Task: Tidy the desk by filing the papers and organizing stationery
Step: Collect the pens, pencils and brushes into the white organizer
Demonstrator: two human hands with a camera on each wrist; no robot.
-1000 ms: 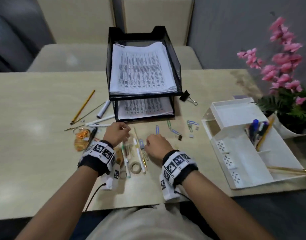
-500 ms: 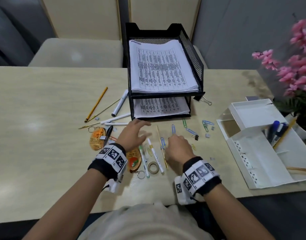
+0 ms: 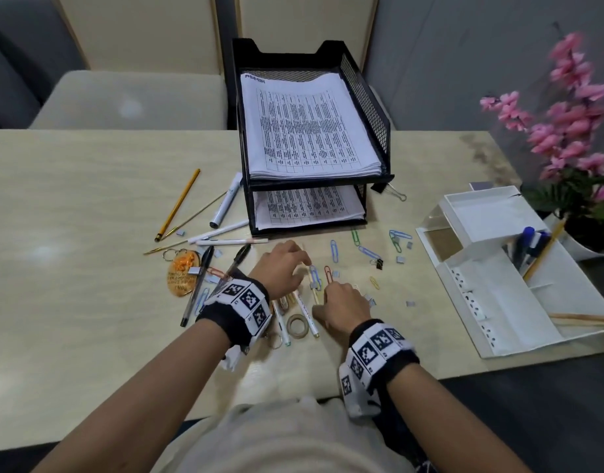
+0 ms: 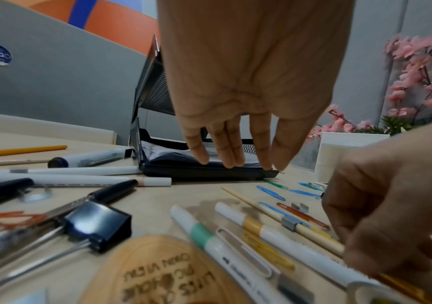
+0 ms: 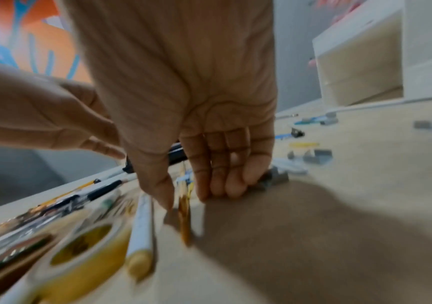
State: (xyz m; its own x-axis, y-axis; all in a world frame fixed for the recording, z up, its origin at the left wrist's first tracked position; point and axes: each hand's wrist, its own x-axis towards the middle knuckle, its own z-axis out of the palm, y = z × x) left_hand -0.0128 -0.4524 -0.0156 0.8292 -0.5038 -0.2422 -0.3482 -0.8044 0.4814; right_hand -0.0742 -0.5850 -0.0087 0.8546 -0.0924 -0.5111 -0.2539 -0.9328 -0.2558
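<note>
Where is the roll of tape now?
In the head view, the roll of tape lies flat on the desk, between both wrists, beside the white pen.

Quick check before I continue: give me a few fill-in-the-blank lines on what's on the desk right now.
1. The printed papers lie in the ____ mesh tray.
2. The flowers to the right of the desk are ____.
3. The blue-capped pens stand in the ____ organizer.
4. The roll of tape lies between the left hand and the ____ hand.

Missing words: black; pink; white; right
</note>
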